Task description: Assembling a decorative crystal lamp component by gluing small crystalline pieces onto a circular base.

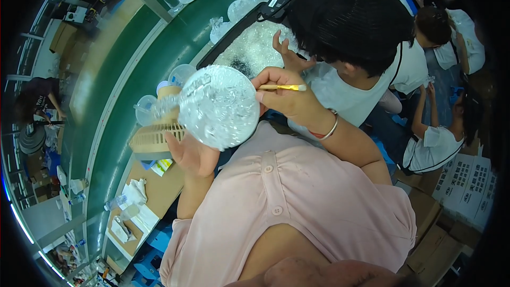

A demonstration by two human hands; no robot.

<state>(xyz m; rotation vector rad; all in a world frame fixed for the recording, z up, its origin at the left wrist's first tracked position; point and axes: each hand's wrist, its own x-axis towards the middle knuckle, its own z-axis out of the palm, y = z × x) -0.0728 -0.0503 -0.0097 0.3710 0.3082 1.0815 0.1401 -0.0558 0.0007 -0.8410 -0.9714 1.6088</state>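
In the head view, a round clear plastic disc (pixel 219 106) with raised, glittering relief is held up by the left hand (pixel 192 154), whose palm is cupped under the disc's lower edge with the fingers closed behind it. The right hand (pixel 284 95) is closed on a thin yellow-handled brush (pixel 281 87), which is pinched between thumb and fingertips and lies roughly level, one end just beside the disc's right rim and the other pointing away from it. The two hands are kept apart, one on each side of the disc. A bracelet (pixel 328 130) is worn on the right wrist, and a pink buttoned garment (pixel 297 207) is seen below both forearms. Just left of the left hand, partly hidden behind the disc, a small beige fan (pixel 154 141) with a slatted grille is seen on the table (pixel 154 191), with clear plastic cups (pixel 146 109) above it. Below the left hand, white tissues and small packets (pixel 133 196) are spread on the table. Beyond the hands, a green conveyor belt (pixel 159 58) is curved across the view, with clear ornaments (pixel 234 0) laid along it. Above and right of the right hand, another person with dark hair (pixel 350 16) is bent over a tray of clear pieces (pixel 257 45), with that person's own hand (pixel 289 56) raised beside it.
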